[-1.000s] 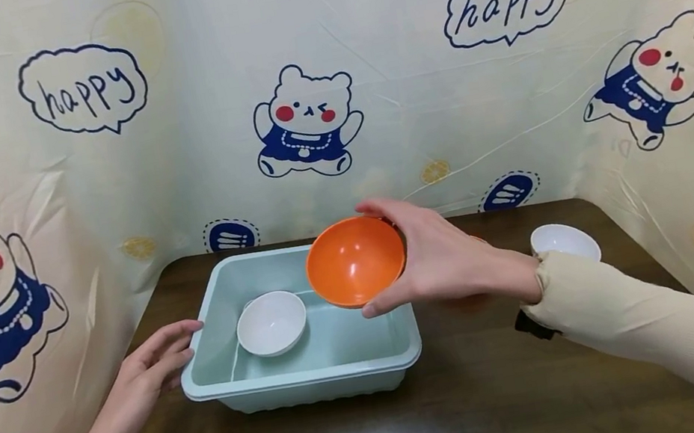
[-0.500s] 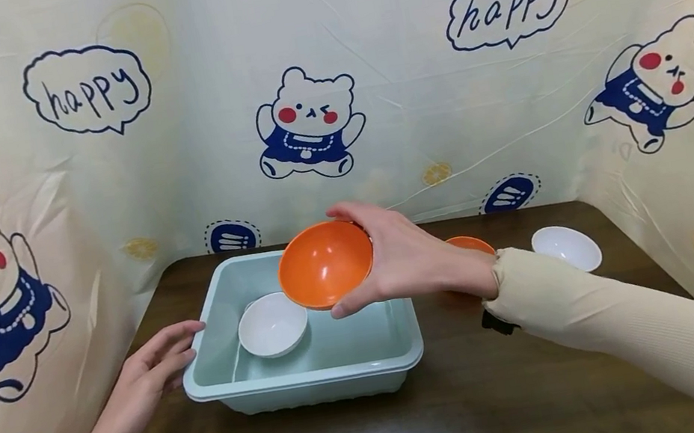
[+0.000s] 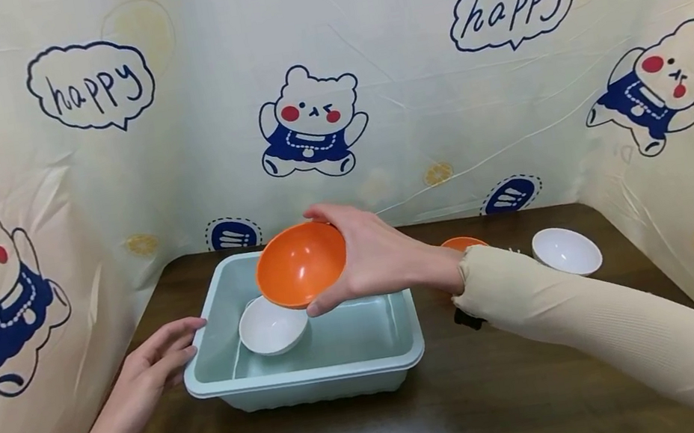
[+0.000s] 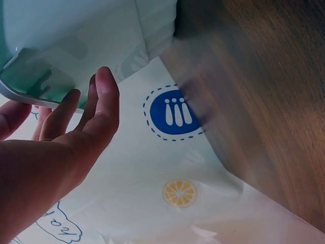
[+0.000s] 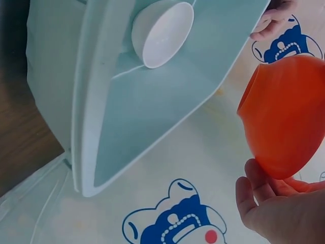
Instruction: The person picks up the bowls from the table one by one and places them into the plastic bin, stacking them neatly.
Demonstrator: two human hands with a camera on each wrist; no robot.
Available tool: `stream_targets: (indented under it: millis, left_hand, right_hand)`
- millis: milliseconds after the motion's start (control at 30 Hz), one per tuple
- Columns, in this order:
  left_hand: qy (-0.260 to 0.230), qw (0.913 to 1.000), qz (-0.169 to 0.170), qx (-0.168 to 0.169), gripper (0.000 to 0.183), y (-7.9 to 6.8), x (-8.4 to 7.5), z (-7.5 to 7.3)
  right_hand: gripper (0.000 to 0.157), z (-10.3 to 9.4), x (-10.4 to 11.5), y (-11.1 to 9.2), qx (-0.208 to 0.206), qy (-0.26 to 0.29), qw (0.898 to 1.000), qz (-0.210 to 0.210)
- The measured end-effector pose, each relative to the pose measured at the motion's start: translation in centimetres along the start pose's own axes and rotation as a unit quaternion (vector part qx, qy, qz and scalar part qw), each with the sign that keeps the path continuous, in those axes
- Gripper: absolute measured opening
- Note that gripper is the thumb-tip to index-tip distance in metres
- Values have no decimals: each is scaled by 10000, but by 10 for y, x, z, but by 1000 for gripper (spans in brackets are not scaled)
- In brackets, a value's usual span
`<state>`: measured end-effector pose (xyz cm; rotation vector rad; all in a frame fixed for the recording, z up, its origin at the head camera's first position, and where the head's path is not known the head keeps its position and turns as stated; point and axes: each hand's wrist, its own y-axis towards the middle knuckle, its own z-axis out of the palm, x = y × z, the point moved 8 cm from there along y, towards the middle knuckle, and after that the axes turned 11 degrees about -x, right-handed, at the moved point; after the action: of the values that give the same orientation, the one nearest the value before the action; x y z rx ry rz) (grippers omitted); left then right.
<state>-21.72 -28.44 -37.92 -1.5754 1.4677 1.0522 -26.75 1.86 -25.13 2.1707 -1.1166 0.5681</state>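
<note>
Orange bowl (image 3: 300, 265) in right hand (image 3: 374, 250); white bowl (image 3: 272, 328) inside basin (image 3: 307, 376), left half.

From my distance I see that the right hand (image 3: 379, 249) has carried the orange bowl (image 3: 300, 265) leftward, from above the right part of the pale green tub (image 3: 307, 376) to above its middle. In the head view this bowl now hides a little of the inner white bowl (image 3: 272, 329). The right sleeve (image 3: 573, 309) has also moved left, uncovering more of the second orange bowl (image 3: 462, 243) and the outer white bowl (image 3: 566, 250).
</note>
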Motion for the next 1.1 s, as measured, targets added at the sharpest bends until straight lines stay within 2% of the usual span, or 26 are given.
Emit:
stream_targets:
  millis: [433,733,1100]
  left_hand:
    - [65,9999,-74,67,45,1,0,0]
    - [106,9996,-207,153,47,2,1,0]
    - [264,9993,-224,156,48,1,2,0]
  right_hand:
    - [105,24,5,14,345,83,9994,-62]
    - [105,35,2,26,305,-42,9995,-76]
    - [102,51,4,38,289,349,9989,-151]
